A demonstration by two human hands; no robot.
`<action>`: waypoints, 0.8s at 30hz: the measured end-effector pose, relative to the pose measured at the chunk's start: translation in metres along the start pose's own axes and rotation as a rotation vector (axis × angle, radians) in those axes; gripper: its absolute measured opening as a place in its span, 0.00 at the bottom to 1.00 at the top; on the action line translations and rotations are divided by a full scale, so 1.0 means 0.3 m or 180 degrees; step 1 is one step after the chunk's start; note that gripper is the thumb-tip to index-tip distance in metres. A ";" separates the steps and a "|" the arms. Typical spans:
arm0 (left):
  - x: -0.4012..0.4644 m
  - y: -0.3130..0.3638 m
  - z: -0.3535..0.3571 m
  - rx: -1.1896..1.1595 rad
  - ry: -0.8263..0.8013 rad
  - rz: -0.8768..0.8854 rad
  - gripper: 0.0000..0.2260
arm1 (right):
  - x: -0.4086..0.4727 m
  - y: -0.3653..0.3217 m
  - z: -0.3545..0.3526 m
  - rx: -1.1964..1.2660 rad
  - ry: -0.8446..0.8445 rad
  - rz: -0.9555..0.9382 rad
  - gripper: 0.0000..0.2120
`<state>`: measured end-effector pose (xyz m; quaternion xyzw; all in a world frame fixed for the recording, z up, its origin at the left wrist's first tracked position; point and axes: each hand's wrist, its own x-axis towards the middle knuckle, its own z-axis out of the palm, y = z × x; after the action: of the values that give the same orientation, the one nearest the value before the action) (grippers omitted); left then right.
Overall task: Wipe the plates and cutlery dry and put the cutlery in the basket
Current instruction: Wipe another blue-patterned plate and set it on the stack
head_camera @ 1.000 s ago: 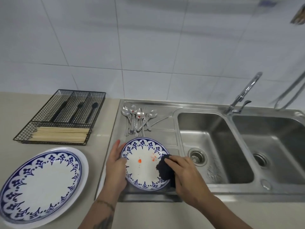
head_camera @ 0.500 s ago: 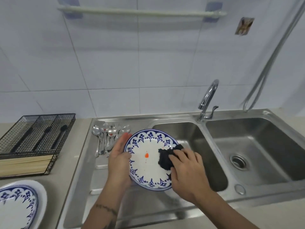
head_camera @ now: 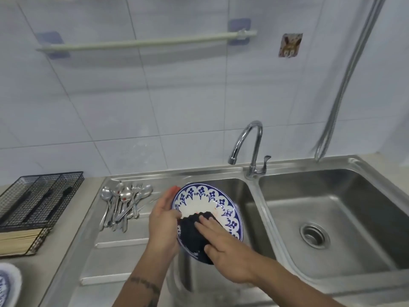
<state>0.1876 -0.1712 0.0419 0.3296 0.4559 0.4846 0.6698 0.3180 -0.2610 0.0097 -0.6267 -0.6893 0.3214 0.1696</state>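
Observation:
A blue-and-white patterned plate is held tilted above the left sink basin. My left hand grips its left rim, thumb on the face. My right hand presses a dark cloth flat against the plate's lower half with straight fingers. Several spoons and forks lie in a pile on the steel drainboard left of the plate. The black wire cutlery basket stands on the counter at far left, holding dark-handled utensils and wooden chopsticks.
A double steel sink fills the right side, with a curved tap behind the divider. A second patterned plate shows at the bottom left edge. A towel rail and a hose hang on the tiled wall.
The plate has been lifted and shifted right over the left basin and tilted more upright. The right hand with the cloth slid from the plate's right side to its lower middle.

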 end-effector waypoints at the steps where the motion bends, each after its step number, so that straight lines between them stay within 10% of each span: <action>1: -0.002 -0.005 0.015 0.0013 -0.0002 -0.0008 0.32 | 0.007 0.015 -0.010 -0.0049 0.0046 -0.0011 0.29; 12: 0.029 0.013 0.118 0.0031 0.0144 0.0139 0.29 | -0.031 0.066 -0.106 -0.0316 0.0206 -0.0394 0.24; 24: 0.028 -0.004 0.150 0.0033 -0.0228 0.0063 0.31 | 0.099 0.141 -0.106 -0.0314 0.0699 0.0509 0.32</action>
<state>0.2308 -0.1637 0.0551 0.3547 0.4309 0.4767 0.6792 0.3656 -0.2244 0.0004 -0.7186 -0.6294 0.2290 0.1868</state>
